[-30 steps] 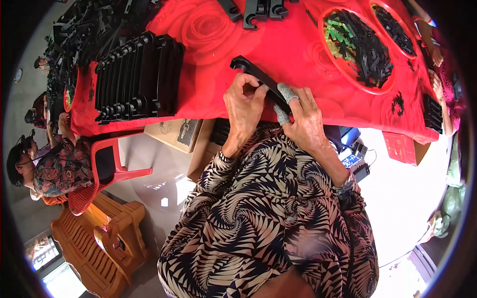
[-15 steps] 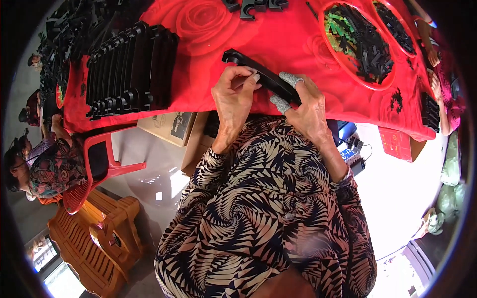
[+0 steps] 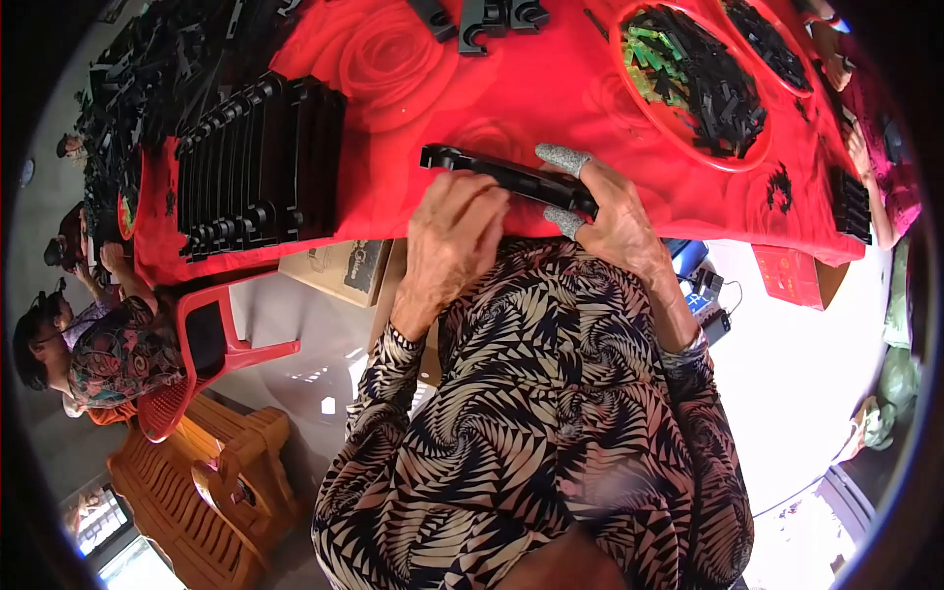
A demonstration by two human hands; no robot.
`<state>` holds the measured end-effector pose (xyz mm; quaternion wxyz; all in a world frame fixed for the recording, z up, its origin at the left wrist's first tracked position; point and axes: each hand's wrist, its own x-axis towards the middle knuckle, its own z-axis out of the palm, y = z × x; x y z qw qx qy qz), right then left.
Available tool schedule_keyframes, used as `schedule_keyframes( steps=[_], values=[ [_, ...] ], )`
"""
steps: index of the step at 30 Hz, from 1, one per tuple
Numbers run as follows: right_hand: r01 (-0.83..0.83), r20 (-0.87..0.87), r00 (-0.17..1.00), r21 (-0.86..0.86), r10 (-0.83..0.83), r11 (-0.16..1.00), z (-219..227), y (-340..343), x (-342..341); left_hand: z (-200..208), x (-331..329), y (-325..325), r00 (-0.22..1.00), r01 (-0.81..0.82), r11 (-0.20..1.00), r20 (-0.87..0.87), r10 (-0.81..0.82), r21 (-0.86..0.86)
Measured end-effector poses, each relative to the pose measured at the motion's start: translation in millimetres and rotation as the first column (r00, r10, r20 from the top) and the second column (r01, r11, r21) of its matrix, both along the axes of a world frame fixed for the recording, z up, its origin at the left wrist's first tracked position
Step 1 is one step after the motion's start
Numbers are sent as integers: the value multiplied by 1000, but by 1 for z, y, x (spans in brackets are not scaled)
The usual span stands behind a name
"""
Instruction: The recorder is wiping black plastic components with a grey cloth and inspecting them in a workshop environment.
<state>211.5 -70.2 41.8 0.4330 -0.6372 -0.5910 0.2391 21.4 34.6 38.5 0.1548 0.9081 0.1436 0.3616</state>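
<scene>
A long black plastic part [image 3: 526,179] with a hooked end lies slantwise in front of me, above the near edge of the table. My right hand [image 3: 619,218] grips its right end between thumb and forefinger, both wearing grey finger covers. Against the near side of the part, my left hand [image 3: 450,236] is curled with its back up. Its fingers are drawn together, slightly blurred, and the fingertips are hidden, so anything small in them cannot be seen.
Similar black parts [image 3: 261,162] stand in a row at left, beside a heap of black pieces [image 3: 147,88]. An orange-rimmed tray [image 3: 757,157] holds small black and green pieces. More black parts [image 3: 482,25] lie at the far edge. Other people sit at both sides.
My left hand has turned from an upright thumb-and-finger pinch to a curled, back-up pose. The black part has tipped flatter, with its left end lower. My right hand keeps its grip.
</scene>
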Motion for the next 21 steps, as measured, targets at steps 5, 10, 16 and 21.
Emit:
schedule_keyframes(
  steps=[5,10,16,21],
  values=[
    [-34,-25,999,-7,34,999,7,0,4,-2,-19,3,950,-282,949,99,297,-139],
    [-94,-1,996,-3,94,996,7,6,8,4,-21,11,922,-347,894,70,380,-283],
    [-75,74,994,-72,81,995,14,7,3,-3,-23,13,915,-359,892,87,395,-275],
    [-44,211,976,-16,46,999,13,6,5,-3,-20,14,917,-361,893,69,392,-268]
  ],
)
